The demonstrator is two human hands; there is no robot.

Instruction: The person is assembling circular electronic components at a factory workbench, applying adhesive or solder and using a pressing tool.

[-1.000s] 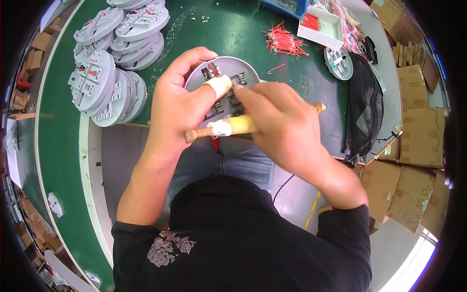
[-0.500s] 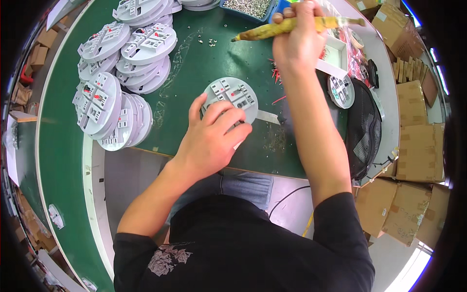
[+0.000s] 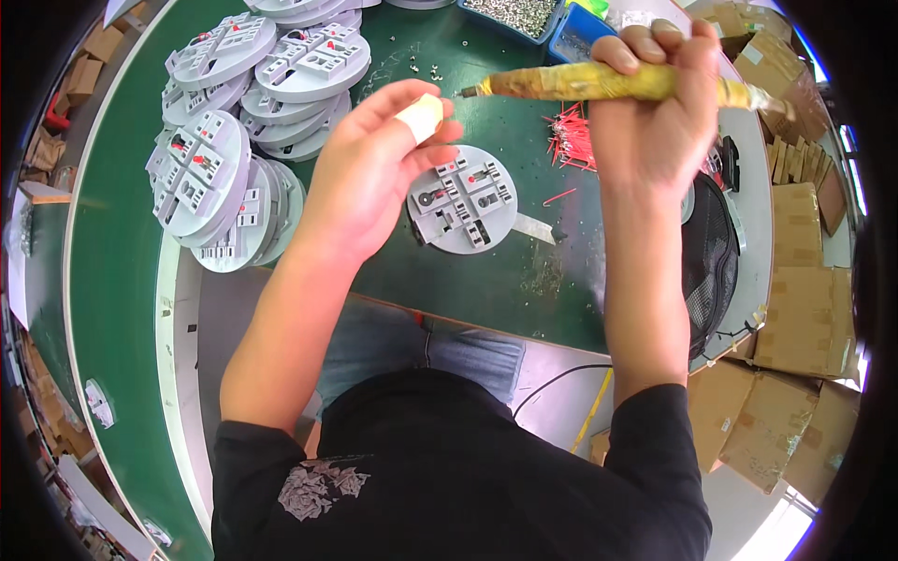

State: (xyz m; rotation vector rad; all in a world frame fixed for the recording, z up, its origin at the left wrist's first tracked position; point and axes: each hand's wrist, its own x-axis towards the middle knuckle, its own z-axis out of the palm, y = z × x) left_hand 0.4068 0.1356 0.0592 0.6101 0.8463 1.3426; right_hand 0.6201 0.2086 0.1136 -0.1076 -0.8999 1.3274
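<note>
My right hand [image 3: 659,112] grips a long tool wrapped in yellow tape [image 3: 580,84], its narrow dark tip pointing left. Close to that tip is my left hand [image 3: 360,164], raised with its fingers curled and a pale wrap [image 3: 423,117] around the thumb. The thumb lies against the fingers; whatever is between them is too small or hidden to tell. Below the hands, a round grey plastic base [image 3: 463,210] lies flat on the green table, with raised slots, a red part and dark parts on its face. Neither hand touches it.
Stacks of similar round bases [image 3: 210,178] stand at the left. At the back is a blue bin of small metal parts [image 3: 514,14], with loose metal pieces [image 3: 435,73] nearby. Red thin pieces [image 3: 571,138] lie by my right wrist. A black mesh bag [image 3: 711,266] sits at the right edge.
My left hand has lifted off the round base and risen toward the tool tip. My right hand has moved right and slightly nearer with the yellow-taped tool.
</note>
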